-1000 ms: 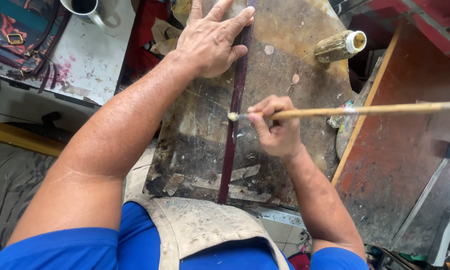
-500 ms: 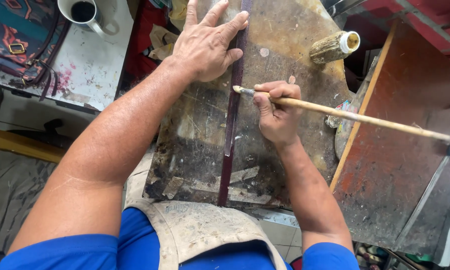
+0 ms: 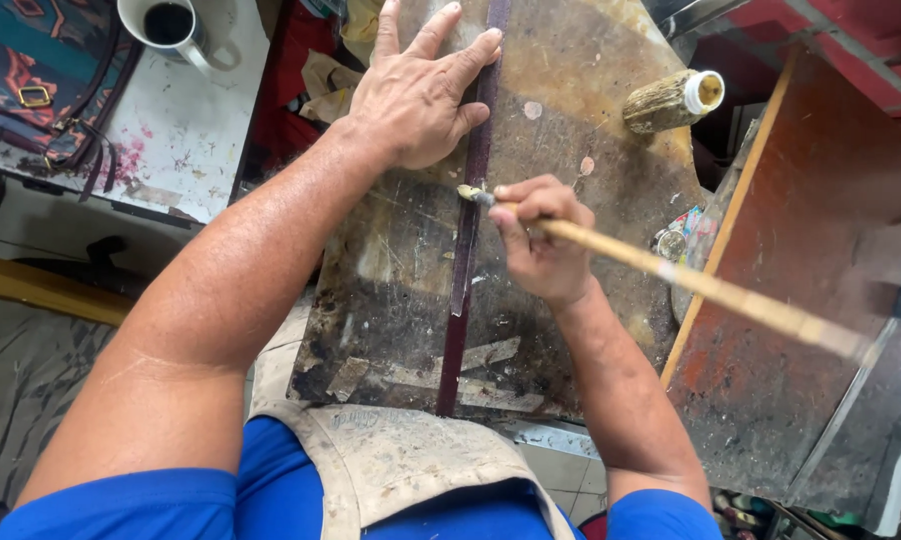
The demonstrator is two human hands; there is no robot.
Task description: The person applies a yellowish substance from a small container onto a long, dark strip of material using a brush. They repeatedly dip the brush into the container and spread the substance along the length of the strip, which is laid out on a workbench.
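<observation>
Between the right hand's fingers [image 3: 527,208], pinched close together near the bristle end, sits a long pale wooden brush [image 3: 691,280]; its tip touches the dark narrow strip [image 3: 463,270] that runs from six to twelve o'clock down the middle of the worktop [image 3: 391,290]. The right hand [image 3: 541,240] hovers just right of the strip. The left hand [image 3: 421,85] lies flat at about twelve o'clock, fingers spread, the fingertips pressing on the strip's upper part and holding it down.

Judging from this, the main risk is that the strip slides or twists under the brush, since only its far end is pinned and the near end at six o'clock lies free. The long handle sticks out toward four o'clock over the reddish board [image 3: 811,260]; a knock against that board could jerk the tip off the strip and smear the stained surface. Whatever is on the bristles could also reach the left fingertips, which sit right beside the brushed edge.

Around it: a stubby crusted bottle [image 3: 671,100] with a pale open mouth lies on its side at two o'clock, well apart from the hands. Small round items [image 3: 671,243] rest at the worktop's right edge, near the handle's path. At eleven o'clock a white mug [image 3: 171,25] with dark contents stands on a spattered white table [image 3: 181,140], beside a patterned bag [image 3: 31,70]. A soiled apron [image 3: 401,465] over blue clothing fills six o'clock.
</observation>
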